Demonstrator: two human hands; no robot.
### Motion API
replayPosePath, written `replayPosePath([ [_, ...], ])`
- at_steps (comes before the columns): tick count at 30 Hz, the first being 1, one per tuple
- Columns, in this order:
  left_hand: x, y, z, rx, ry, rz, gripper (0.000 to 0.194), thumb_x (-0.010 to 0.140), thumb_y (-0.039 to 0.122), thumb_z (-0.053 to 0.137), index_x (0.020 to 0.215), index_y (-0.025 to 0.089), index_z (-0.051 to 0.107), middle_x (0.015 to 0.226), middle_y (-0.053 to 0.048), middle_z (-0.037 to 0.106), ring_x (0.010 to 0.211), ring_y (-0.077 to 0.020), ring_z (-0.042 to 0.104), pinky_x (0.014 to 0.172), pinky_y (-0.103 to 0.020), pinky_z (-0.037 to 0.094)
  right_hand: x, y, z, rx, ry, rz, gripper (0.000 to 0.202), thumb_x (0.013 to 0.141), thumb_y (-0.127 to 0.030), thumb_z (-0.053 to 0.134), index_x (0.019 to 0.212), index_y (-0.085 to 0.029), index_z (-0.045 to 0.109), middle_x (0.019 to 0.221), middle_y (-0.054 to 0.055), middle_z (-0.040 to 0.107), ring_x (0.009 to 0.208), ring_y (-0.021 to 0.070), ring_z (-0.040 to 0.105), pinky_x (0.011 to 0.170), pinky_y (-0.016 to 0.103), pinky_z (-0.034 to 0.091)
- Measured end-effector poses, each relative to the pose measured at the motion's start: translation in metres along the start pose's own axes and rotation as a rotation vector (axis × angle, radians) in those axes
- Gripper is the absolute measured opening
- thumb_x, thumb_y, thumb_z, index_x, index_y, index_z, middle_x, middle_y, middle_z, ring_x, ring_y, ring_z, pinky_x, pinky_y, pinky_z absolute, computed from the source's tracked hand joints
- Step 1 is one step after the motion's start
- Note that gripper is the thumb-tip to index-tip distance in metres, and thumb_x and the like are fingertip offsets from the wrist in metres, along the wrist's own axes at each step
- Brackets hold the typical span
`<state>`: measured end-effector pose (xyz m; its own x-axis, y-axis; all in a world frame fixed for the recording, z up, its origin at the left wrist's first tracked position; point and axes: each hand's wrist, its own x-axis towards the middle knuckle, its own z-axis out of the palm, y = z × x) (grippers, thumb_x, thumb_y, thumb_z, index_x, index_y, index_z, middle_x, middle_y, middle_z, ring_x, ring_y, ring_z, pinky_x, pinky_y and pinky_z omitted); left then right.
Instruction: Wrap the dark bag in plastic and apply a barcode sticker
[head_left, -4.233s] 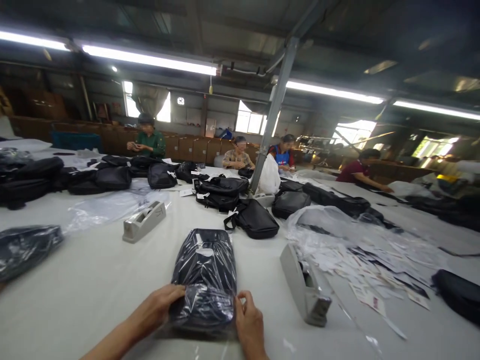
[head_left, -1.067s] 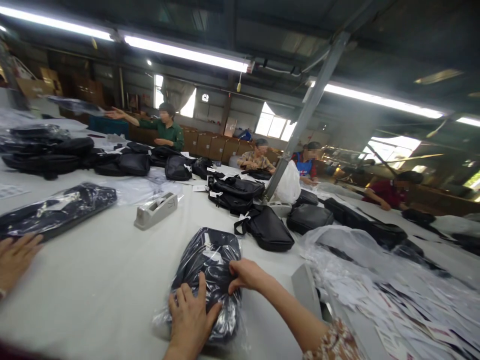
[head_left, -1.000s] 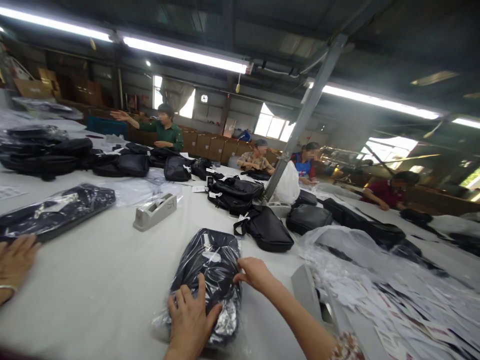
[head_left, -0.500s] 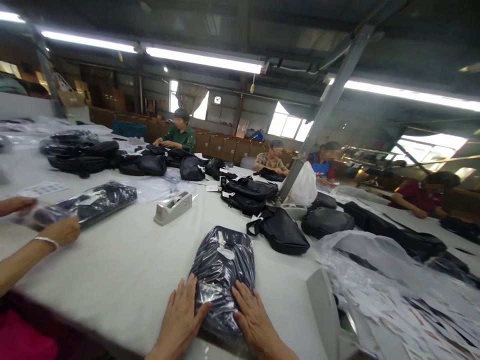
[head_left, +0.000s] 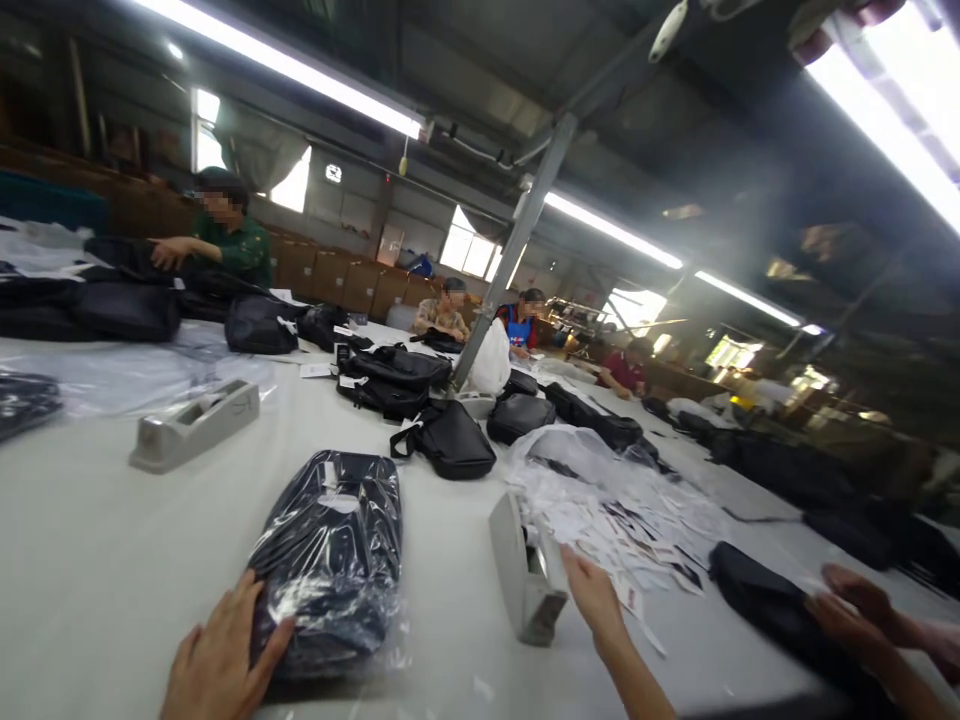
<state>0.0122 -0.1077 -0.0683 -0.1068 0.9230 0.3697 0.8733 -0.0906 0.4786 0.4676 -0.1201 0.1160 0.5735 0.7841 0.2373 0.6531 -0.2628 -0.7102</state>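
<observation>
Black fabric bag sealed in a clear, crinkled plastic sleeve [head_left: 330,560] lay flat on the white work table [head_left: 97,560], just left of the nearer grey tape dispenser [head_left: 525,575], probably so the film could be pressed smooth. The left hand [head_left: 217,665] rested on the near left corner of that sleeve with fingers spread and flat, pinning rather than gripping it. The right hand [head_left: 596,600] hovered just right of the dispenser, fingers loosely extended and holding nothing, close to the scatter of small white paper tags [head_left: 630,530]. Two grey tape dispensers were in view, the second [head_left: 193,425] well to the left of the first. One loose black shoulder bag [head_left: 446,445] sat beyond it, apparently waiting unwrapped. Another person's hands [head_left: 862,610] worked at a black bag to the far right.
</observation>
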Motion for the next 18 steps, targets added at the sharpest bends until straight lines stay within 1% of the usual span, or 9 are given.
replayPosePath([
  [2,-0.001,0.0,0.0,0.002,0.01,0.014,0.056,0.083,0.042,0.035,0.132,0.016,0.045,0.134,-0.015,0.052,0.126,-0.0292,0.045,0.102,-0.052,0.034,0.002,0.013,-0.002,0.02,-0.094,0.049,0.052,0.066,-0.063,0.048,0.057,-0.015,0.067,0.066,0.012,0.069,0.078,0.032,0.064,0.075,0.043,0.048],
  [3,-0.002,0.001,-0.001,0.003,0.011,0.02,0.055,0.082,0.041,0.035,0.131,0.017,0.046,0.135,-0.014,0.052,0.126,-0.0293,0.045,0.101,-0.052,0.034,0.001,0.017,0.001,0.036,-0.125,0.06,0.05,0.063,-0.063,0.051,0.051,-0.017,0.064,0.059,0.009,0.066,0.072,0.0292,0.063,0.07,0.039,0.048],
  [5,-0.002,0.0,-0.001,0.002,0.01,0.023,0.055,0.082,0.04,0.036,0.13,0.018,0.047,0.136,-0.014,0.051,0.125,-0.0294,0.046,0.101,-0.052,0.034,-0.002,0.018,0.009,0.076,-0.155,0.06,0.048,0.059,-0.064,0.055,0.049,-0.018,0.062,0.052,0.005,0.062,0.065,0.0246,0.06,0.063,0.034,0.045],
  [6,-0.003,0.0,-0.001,-0.002,0.011,0.021,0.054,0.082,0.04,0.036,0.13,0.018,0.047,0.136,-0.013,0.051,0.125,-0.0293,0.046,0.101,-0.052,0.034,-0.002,0.017,0.012,0.097,-0.156,0.059,0.048,0.058,-0.064,0.056,0.05,-0.017,0.063,0.051,0.004,0.06,0.063,0.0234,0.059,0.061,0.032,0.044],
  [8,-0.002,-0.002,0.0,-0.009,0.015,0.015,0.055,0.081,0.04,0.036,0.13,0.018,0.047,0.136,-0.013,0.051,0.124,-0.029,0.046,0.101,-0.051,0.035,-0.002,0.014,0.013,0.13,-0.127,0.058,0.049,0.056,-0.063,0.057,0.056,-0.015,0.065,0.053,0.004,0.061,0.064,0.0227,0.058,0.062,0.032,0.044],
  [11,-0.002,-0.004,0.001,-0.011,0.013,0.025,0.055,0.081,0.041,0.036,0.129,0.018,0.048,0.137,-0.012,0.051,0.125,-0.0287,0.047,0.102,-0.05,0.035,-0.005,0.011,0.002,0.147,-0.071,0.055,0.047,0.057,-0.059,0.058,0.061,-0.014,0.067,0.058,0.005,0.063,0.066,0.023,0.058,0.065,0.033,0.043],
  [14,-0.002,-0.006,0.003,0.003,0.001,0.02,0.057,0.081,0.042,0.035,0.131,0.017,0.046,0.139,-0.012,0.049,0.127,-0.0276,0.045,0.103,-0.049,0.034,-0.021,0.016,-0.011,0.153,-0.062,0.048,0.042,0.058,-0.056,0.061,0.061,-0.014,0.068,0.062,0.006,0.066,0.069,0.0239,0.059,0.067,0.033,0.043],
  [16,-0.004,-0.006,0.005,0.021,0.006,0.016,0.06,0.082,0.045,0.033,0.134,0.015,0.041,0.141,-0.012,0.046,0.129,-0.0264,0.042,0.104,-0.047,0.033,-0.036,0.026,-0.012,0.205,-0.065,0.093,0.043,0.057,-0.056,0.064,0.066,-0.014,0.07,0.07,0.007,0.07,0.077,0.0253,0.062,0.071,0.034,0.045],
  [18,-0.006,-0.006,0.006,0.042,0.017,0.03,0.064,0.084,0.048,0.031,0.137,0.012,0.036,0.145,-0.012,0.041,0.131,-0.0253,0.039,0.105,-0.047,0.033,-0.051,0.04,-0.006,0.301,-0.069,0.209,0.047,0.053,-0.056,0.067,0.073,-0.014,0.071,0.075,0.008,0.071,0.079,0.0251,0.063,0.07,0.033,0.048],
])
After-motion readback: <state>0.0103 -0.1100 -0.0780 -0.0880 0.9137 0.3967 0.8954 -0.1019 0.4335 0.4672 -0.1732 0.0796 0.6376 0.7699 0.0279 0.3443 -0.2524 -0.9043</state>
